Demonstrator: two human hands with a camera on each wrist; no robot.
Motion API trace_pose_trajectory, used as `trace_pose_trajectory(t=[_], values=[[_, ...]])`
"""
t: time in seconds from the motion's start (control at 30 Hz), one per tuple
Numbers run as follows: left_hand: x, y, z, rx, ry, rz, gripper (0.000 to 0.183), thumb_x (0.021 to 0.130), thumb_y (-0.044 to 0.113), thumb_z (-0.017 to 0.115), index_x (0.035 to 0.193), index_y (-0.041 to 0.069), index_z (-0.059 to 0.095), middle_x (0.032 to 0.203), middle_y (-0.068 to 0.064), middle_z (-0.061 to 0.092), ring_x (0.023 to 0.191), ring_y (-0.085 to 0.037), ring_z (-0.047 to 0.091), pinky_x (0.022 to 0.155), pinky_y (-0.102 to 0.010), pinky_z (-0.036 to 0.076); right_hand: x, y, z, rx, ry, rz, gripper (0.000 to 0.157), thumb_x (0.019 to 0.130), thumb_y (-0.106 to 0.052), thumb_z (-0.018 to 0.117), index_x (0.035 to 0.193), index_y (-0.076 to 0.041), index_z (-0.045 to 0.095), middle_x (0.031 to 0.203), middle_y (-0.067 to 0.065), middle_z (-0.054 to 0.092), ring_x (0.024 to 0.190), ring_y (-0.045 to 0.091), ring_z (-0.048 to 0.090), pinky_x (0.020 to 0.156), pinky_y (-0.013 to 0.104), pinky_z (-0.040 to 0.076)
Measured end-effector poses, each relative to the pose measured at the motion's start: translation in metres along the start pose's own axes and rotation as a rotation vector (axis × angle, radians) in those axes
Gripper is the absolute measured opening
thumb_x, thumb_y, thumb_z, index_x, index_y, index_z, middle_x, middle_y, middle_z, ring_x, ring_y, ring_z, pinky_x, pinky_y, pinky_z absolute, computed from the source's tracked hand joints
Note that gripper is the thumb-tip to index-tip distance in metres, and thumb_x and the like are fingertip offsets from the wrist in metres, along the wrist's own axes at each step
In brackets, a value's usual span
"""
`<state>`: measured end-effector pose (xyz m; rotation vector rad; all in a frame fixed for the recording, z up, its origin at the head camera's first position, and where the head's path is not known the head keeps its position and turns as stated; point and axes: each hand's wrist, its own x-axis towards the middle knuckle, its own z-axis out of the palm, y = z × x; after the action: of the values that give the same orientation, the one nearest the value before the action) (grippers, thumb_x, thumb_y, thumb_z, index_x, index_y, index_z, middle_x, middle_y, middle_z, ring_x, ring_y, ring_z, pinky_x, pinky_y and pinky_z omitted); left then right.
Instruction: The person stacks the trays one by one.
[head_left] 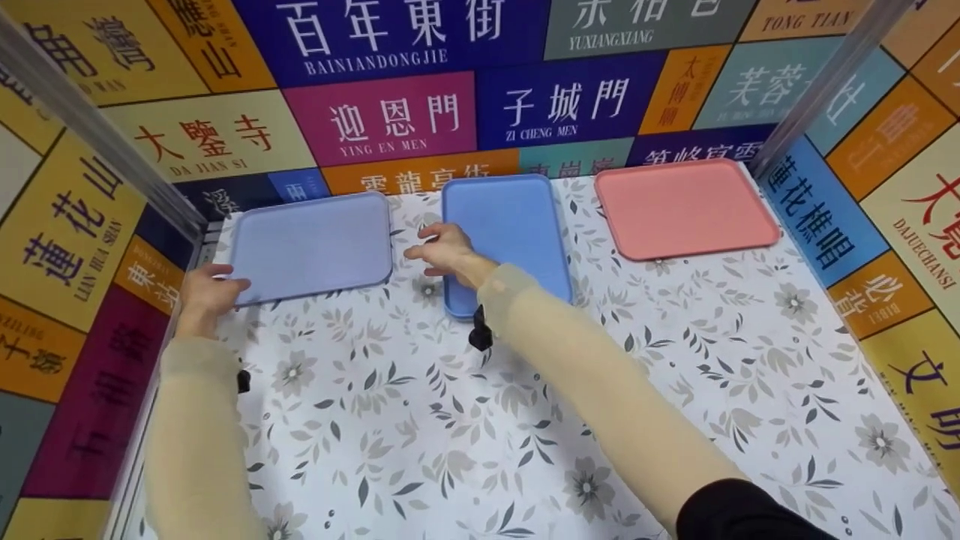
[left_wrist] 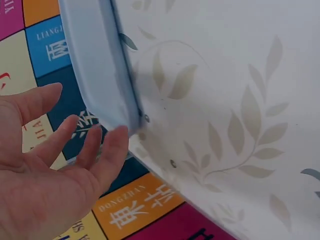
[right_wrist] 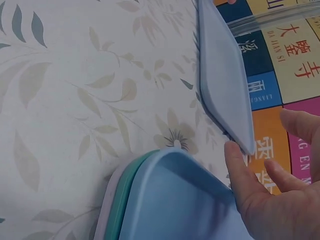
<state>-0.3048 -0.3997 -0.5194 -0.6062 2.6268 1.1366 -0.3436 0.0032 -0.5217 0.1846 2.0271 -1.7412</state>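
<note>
A lavender-blue tray (head_left: 315, 244) lies flat at the left back of the table. My left hand (head_left: 210, 291) is at its left edge with the fingers spread; in the left wrist view a fingertip meets the tray's corner, though contact is hard to tell. Over the left side of a blue tray (head_left: 510, 214) reaches my right hand (head_left: 448, 253), its fingers extended toward the lavender-blue tray and holding nothing. In the right wrist view, the blue tray tops a stack, with a green tray (right_wrist: 118, 205) and a pale pinkish tray (right_wrist: 105, 210) showing beneath.
A pink tray (head_left: 686, 208) lies at the right back. A white tablecloth (head_left: 420, 405) with grey leaves and flowers covers the table. Panels printed with place names (head_left: 382, 116) wall in the back and sides, and clear posts (head_left: 825, 82) stand at the back corners.
</note>
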Motion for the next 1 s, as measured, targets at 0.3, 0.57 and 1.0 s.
trace_pose_trajectory(t=[0.3,0.57,1.0], values=[[0.018,-0.006,-0.001,-0.080,0.028,-0.047,0.069,0.110,0.021,0.058,0.173,0.001,0.038,0.177,-0.032,0.038,0.160,-0.046,0.043,0.133,-0.056,0.043,0.014,-0.009,0.024,-0.008,-0.051,0.022,0.070,0.100,-0.017,0.085,0.162,-0.006,0.054,0.161,0.020,0.053,0.148,0.036,0.062,0.120,0.048,0.060],[0.026,-0.021,-0.002,-0.242,-0.024,-0.158,0.066,0.111,0.014,0.041,0.176,0.009,0.034,0.186,-0.021,0.022,0.170,-0.035,0.028,0.134,-0.044,0.044,0.029,0.004,0.046,0.075,-0.090,0.024,0.074,0.094,0.011,0.075,0.163,-0.003,0.054,0.163,0.024,0.055,0.145,0.035,0.061,0.121,0.054,0.058],[0.027,-0.029,-0.008,-0.494,-0.137,-0.264,0.073,0.109,0.001,0.041,0.179,0.017,0.030,0.182,-0.018,0.025,0.127,-0.016,0.056,0.092,-0.025,0.068,0.042,0.011,0.055,0.124,0.014,0.003,0.062,0.093,0.014,0.073,0.153,0.002,0.064,0.157,0.021,0.061,0.132,0.031,0.068,0.111,0.054,0.064]])
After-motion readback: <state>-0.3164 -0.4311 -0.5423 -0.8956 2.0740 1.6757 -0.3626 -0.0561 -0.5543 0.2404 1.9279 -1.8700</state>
